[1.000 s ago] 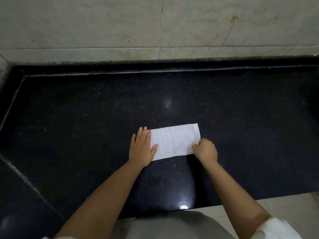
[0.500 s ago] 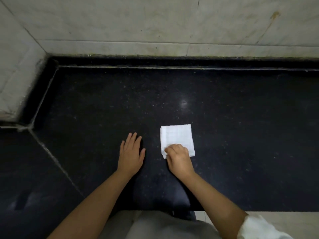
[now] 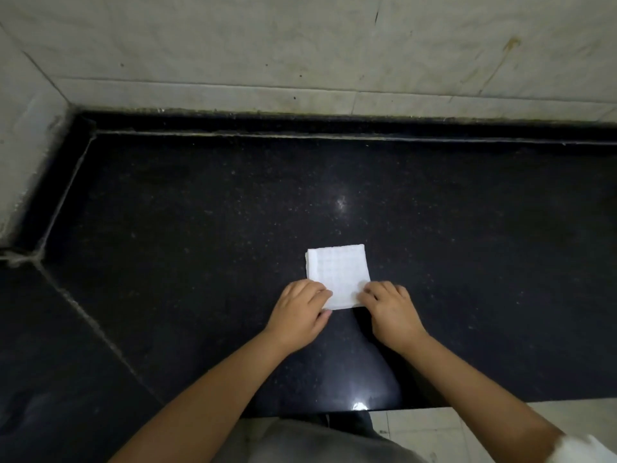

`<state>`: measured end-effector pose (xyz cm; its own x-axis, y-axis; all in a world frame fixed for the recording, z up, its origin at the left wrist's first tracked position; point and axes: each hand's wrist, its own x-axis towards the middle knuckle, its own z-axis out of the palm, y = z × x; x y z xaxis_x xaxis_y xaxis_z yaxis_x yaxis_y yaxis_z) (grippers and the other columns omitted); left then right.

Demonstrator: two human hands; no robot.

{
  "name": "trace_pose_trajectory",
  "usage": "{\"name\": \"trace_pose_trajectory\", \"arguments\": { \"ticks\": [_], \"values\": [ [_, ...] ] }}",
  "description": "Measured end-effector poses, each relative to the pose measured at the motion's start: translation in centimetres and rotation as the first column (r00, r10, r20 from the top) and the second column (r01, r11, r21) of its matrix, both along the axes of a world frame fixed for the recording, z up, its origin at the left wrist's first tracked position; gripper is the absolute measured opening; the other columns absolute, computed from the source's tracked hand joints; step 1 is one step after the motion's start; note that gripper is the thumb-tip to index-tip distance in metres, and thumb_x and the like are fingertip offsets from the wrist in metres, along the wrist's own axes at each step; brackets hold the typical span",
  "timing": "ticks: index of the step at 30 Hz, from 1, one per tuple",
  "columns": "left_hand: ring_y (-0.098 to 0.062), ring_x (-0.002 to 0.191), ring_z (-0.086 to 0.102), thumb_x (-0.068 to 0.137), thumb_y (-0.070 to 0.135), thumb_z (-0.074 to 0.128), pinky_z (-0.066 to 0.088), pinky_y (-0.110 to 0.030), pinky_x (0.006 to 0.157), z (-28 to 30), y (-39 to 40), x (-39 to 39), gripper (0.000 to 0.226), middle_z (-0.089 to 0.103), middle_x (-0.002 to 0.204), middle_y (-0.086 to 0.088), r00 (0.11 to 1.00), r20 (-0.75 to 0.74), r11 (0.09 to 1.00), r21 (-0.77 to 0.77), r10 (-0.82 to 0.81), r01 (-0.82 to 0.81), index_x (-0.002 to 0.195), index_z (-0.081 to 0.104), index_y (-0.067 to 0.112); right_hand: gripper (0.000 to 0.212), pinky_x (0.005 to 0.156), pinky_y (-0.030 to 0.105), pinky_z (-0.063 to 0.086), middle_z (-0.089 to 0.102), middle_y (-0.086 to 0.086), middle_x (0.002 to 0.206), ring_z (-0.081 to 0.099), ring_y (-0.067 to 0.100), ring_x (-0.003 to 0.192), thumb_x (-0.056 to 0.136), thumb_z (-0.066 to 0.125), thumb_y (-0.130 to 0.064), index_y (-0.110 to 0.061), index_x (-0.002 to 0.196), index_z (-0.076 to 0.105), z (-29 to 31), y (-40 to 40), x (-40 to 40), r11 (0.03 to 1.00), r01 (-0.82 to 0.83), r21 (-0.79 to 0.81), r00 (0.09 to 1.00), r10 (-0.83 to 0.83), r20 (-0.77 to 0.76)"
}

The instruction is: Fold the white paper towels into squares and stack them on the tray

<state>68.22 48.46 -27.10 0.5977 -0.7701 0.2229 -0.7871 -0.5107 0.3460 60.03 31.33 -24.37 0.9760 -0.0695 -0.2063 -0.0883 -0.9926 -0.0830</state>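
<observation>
A white paper towel (image 3: pixel 338 273), folded to a rough square with a faint grid pattern, lies flat on the black speckled counter (image 3: pixel 200 228). My left hand (image 3: pixel 300 314) has its fingers curled over the towel's near left corner. My right hand (image 3: pixel 390 309) grips the near right corner with bent fingers. Both hands cover the towel's near edge. No tray is in view.
A pale marble wall (image 3: pixel 300 45) runs along the back and turns forward at the left corner (image 3: pixel 30 145). A seam (image 3: pixel 86 315) crosses the counter diagonally at the left. The counter's front edge (image 3: pixel 467 404) is near my body, with light floor tiles below.
The towel went from a long rectangle to a square as my right hand folded it over to the left. My left hand then moved from the bare counter onto the towel's near left corner.
</observation>
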Motion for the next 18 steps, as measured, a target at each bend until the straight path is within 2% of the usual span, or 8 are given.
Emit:
{"name": "trace_pose_trajectory", "arguments": {
  "ticks": [2, 4, 6, 8, 9, 12, 14, 18],
  "values": [
    [-0.011, 0.076, 0.060, 0.067, 0.041, 0.061, 0.034, -0.025, 0.078, -0.3, -1.1, -0.3, 0.027, 0.068, 0.076, 0.005, 0.996, 0.057, 0.992, 0.111, -0.062, 0.056, 0.078, 0.072, 0.019, 0.032, 0.044, 0.021, 0.047, 0.067, -0.001, 0.064, 0.063, 0.016, 0.051, 0.030, 0.079, -0.012, -0.019, 0.059, 0.069, -0.3, -0.6, 0.2, 0.999, -0.018, -0.040, 0.999, 0.016, -0.045],
    [-0.011, 0.065, 0.065, 0.050, 0.046, 0.081, 0.040, -0.021, 0.073, -0.3, -1.9, -0.7, 0.032, 0.066, 0.070, 0.008, 0.995, 0.074, 0.969, 0.239, -0.074, 0.055, 0.069, 0.071, 0.022, 0.004, 0.040, 0.017, 0.043, 0.063, 0.000, 0.057, 0.058, 0.016, 0.044, 0.050, 0.063, -0.013, -0.016, 0.052, 0.065, 0.0, -1.2, 0.7, 0.992, -0.110, -0.062, 0.994, 0.109, -0.015],
    [-0.010, 0.060, 0.064, 0.041, 0.048, 0.086, 0.048, -0.019, 0.062, -0.3, -2.4, -0.8, 0.037, 0.064, 0.065, 0.009, 0.995, 0.096, 0.960, 0.281, -0.033, 0.005, 0.062, 0.069, 0.023, 0.027, 0.039, 0.016, 0.041, 0.060, 0.002, 0.052, 0.057, 0.015, 0.040, 0.060, 0.040, -0.014, -0.015, 0.048, 0.064, -0.2, -2.0, 1.0, 0.988, -0.155, 0.003, 0.988, 0.155, -0.022],
    [-0.011, 0.056, 0.062, 0.041, 0.043, 0.088, 0.047, -0.019, 0.058, -0.1, -3.1, -0.9, 0.034, 0.062, 0.060, 0.009, 0.988, 0.151, 0.957, 0.289, -0.014, -0.031, 0.058, 0.067, 0.022, 0.030, 0.042, 0.023, 0.049, 0.065, 0.005, 0.060, 0.062, 0.021, 0.047, 0.065, 0.040, -0.009, -0.008, 0.057, 0.069, 0.8, -2.6, 0.9, 0.988, -0.117, 0.096, 0.993, 0.118, -0.002],
    [-0.011, 0.054, 0.061, 0.042, 0.039, 0.088, 0.045, -0.021, 0.058, 0.0, -3.6, -1.0, 0.031, 0.061, 0.058, 0.008, 0.985, 0.173, 0.952, 0.305, -0.022, -0.032, 0.057, 0.066, 0.022, 0.027, 0.052, 0.030, 0.055, 0.069, 0.011, 0.072, 0.066, 0.027, 0.059, 0.071, 0.045, -0.003, -0.003, 0.071, 0.072, 1.4, -3.1, 0.6, 0.981, -0.090, 0.172, 0.996, 0.090, 0.007],
    [-0.012, 0.050, 0.056, 0.058, 0.018, 0.071, 0.038, -0.022, 0.060, 0.8, -6.1, -1.8, 0.012, 0.058, 0.053, 0.007, 0.960, 0.267, 0.954, 0.300, -0.087, 0.003, 0.055, 0.060, 0.021, 0.029, 0.085, 0.036, 0.050, 0.062, 0.013, 0.112, 0.061, 0.029, 0.099, 0.088, 0.046, -0.006, -0.002, 0.109, 0.066, 2.9, -5.8, -1.0, 0.962, 0.078, 0.263, 0.995, -0.092, 0.043],
    [-0.015, 0.048, 0.051, 0.066, 0.011, 0.047, 0.030, -0.023, 0.059, 1.9, -9.2, -2.8, 0.017, 0.054, 0.051, 0.003, 0.943, 0.306, 0.965, 0.258, -0.129, 0.048, 0.053, 0.055, 0.018, 0.031, 0.089, 0.031, 0.046, 0.060, 0.012, 0.116, 0.058, 0.026, 0.105, 0.089, 0.046, -0.006, -0.004, 0.113, 0.064, 4.3, -8.4, -3.2, 0.927, 0.156, 0.341, 0.982, -0.183, 0.050],
    [-0.021, 0.061, 0.043, 0.066, 0.016, 0.040, 0.022, -0.028, 0.057, 5.0, -18.4, -6.4, 0.010, 0.054, 0.058, -0.003, 0.878, 0.424, 0.973, 0.148, -0.224, 0.177, 0.069, 0.049, 0.011, 0.026, 0.085, 0.026, 0.043, 0.063, 0.018, 0.103, 0.061, 0.029, 0.098, 0.083, 0.051, 0.001, 0.000, 0.101, 0.069, 7.2, -16.0, -9.8, 0.891, 0.243, 0.384, 0.926, -0.331, 0.182]
  ]
}}
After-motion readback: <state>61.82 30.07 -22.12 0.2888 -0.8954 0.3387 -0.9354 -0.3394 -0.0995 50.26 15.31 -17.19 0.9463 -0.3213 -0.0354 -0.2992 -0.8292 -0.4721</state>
